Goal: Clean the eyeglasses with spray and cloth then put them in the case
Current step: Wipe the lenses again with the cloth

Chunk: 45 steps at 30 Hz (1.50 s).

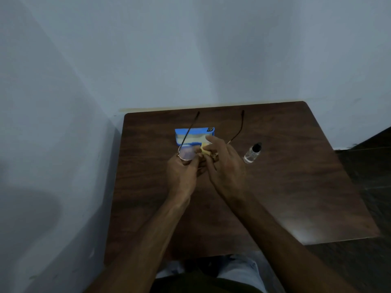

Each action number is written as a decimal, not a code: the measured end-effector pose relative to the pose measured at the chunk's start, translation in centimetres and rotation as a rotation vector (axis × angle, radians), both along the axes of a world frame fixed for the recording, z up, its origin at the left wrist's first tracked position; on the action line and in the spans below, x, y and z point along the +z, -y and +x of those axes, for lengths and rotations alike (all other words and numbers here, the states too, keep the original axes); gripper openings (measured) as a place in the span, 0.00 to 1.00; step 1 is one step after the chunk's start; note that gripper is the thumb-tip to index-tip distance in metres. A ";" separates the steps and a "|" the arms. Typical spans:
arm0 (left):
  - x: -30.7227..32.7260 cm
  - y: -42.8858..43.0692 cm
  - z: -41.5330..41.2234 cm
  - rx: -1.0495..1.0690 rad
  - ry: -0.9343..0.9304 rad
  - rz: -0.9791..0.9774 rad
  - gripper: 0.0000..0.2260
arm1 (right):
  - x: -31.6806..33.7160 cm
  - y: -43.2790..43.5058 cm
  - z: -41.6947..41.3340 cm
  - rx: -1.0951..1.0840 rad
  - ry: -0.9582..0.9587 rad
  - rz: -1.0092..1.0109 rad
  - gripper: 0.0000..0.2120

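The thin round wire-framed eyeglasses (186, 154) are pinched by the left hand (182, 176) above the brown wooden table (285, 187). A small yellow cloth (204, 150) is pressed on the other lens (hidden) by the closed right hand (226, 166). The frame could be bent by hard rubbing.

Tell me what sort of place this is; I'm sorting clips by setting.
Probably a plain indoor room corner, home or office, though I can't tell which. A small dark wooden table stands against bare pale walls, with dark flooring at the right. The light is dim.
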<state>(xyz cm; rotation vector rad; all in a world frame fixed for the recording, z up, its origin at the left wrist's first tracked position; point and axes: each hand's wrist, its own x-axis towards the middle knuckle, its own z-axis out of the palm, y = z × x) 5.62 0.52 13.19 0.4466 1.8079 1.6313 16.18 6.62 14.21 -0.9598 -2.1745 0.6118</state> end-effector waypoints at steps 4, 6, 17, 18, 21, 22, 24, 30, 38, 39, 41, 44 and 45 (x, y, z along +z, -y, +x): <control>1.1 -0.2 0.2 -0.006 -0.037 0.080 0.11 | 0.4 0.0 -0.1 0.038 -0.034 0.033 0.24; 1.6 0.0 0.4 -0.027 -0.049 0.078 0.19 | 1.0 -0.2 -0.1 0.034 -0.029 0.056 0.24; 2.7 0.9 0.6 -0.061 0.419 0.127 0.26 | 0.7 -0.3 0.9 0.035 0.109 0.263 0.22; 2.7 0.9 0.6 -0.049 0.438 0.126 0.28 | 0.8 -0.3 0.9 0.036 0.108 0.273 0.22; 3.4 0.7 0.5 -0.046 0.489 0.084 0.30 | 0.6 -0.3 1.1 0.057 0.099 0.263 0.21; 3.7 0.6 0.5 -0.044 0.505 0.065 0.29 | 0.5 -0.3 1.2 0.063 0.098 0.259 0.21; 4.4 0.4 0.8 -0.002 0.522 0.012 0.25 | 0.4 -0.2 1.4 0.068 0.094 0.265 0.19; 4.9 0.4 1.5 0.030 0.566 -0.106 0.22 | 0.1 -0.3 2.1 0.084 0.035 0.099 0.10; 4.3 -0.1 2.6 0.056 0.435 -0.117 0.15 | 1.7 1.1 1.0 -0.011 -0.172 0.058 0.12; 4.2 -0.1 2.8 0.053 0.427 -0.109 0.16 | 1.3 1.3 0.9 0.018 -0.101 0.098 0.11; 4.5 -0.2 2.9 0.046 0.425 -0.098 0.17 | 0.4 1.8 1.0 0.095 -0.013 0.142 0.11; 4.4 0.0 2.6 0.057 0.412 -0.090 0.16 | -0.1 2.1 1.5 0.177 0.031 0.161 0.13; 4.3 0.0 2.5 0.054 0.409 -0.099 0.16 | 0.1 1.8 1.7 0.161 0.045 0.211 0.13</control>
